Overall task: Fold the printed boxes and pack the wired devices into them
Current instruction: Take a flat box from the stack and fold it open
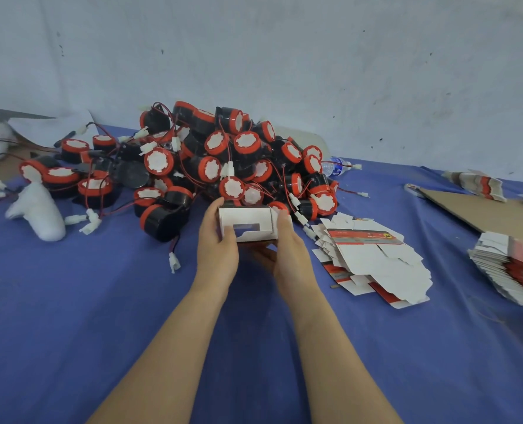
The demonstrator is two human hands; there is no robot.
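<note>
Both your hands grip the small white cardboard box [247,223]: left hand [215,240] fingers curled round its left end, right hand [290,246] clamping the right end, just before the red-and-black wired devices [223,157] heaped on blue cloth [70,316].

Table [101,301], centre: a box [248,223] is held between a person's left hand [217,246] and right hand [290,249]. A heap of wired devices [223,157] lies just behind it at 12 o'clock, between box and wall. Flat box blanks [373,258] lie beside the right hand at 3 o'clock. A second stack [511,270] sits farther out, before a cardboard sheet [474,212] at 2 o'clock. A bottle [335,166] lies by the heap at 1 o'clock.
</note>
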